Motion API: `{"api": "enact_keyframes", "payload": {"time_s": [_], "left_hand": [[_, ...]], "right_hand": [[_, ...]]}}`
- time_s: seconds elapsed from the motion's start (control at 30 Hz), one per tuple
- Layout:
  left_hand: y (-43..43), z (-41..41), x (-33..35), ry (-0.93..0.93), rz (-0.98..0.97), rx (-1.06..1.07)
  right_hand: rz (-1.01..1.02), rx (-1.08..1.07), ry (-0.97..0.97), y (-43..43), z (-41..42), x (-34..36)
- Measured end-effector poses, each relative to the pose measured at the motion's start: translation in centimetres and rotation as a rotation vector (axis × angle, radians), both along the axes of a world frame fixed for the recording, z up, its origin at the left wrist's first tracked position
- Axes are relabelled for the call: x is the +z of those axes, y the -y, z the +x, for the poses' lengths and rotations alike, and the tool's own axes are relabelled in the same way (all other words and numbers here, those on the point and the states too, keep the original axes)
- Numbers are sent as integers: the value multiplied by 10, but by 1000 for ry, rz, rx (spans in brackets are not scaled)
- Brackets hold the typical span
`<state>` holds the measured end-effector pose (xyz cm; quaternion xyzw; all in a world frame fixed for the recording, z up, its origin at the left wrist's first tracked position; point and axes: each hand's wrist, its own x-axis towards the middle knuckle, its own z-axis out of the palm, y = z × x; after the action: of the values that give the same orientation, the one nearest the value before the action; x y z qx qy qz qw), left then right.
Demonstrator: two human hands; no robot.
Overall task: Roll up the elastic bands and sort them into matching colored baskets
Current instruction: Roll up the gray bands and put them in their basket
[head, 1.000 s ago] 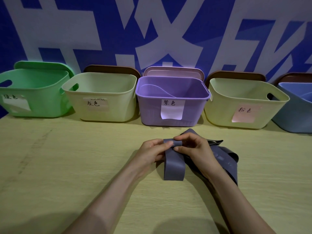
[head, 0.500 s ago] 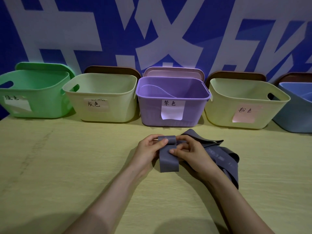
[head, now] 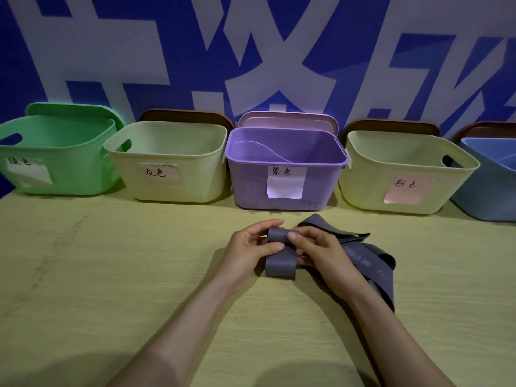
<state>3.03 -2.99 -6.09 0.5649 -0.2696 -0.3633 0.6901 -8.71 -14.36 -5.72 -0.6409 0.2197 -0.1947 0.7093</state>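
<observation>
Both hands grip the grey elastic band (head: 280, 256) mid-desk: left hand (head: 249, 248) and right hand (head: 318, 251) pinch its rolled end; purple basket (head: 284, 188) by far edge.

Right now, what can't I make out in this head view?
Elastic band: rolled end covered by left hand and right hand; grey or purple unclear, dim light.
Blue basket: cut off by right frame edge; label unseen.
Green basket: floor hidden by its front wall.

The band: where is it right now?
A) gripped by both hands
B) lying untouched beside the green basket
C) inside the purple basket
A: the left hand and right hand both pinch the band, in front of the purple basket.
</observation>
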Motion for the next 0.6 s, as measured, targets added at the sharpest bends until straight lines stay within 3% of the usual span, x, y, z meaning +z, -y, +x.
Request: {"api": "enact_keyframes", "payload": {"time_s": [0.27,0.6], "left_hand": [[3,-1,-8,-6,140,-47],[-2,5,-7,-31,100,-135]], "right_hand": [[50,-78,88,4,1,-1],[-168,-71,85,0,-3,3]]}}
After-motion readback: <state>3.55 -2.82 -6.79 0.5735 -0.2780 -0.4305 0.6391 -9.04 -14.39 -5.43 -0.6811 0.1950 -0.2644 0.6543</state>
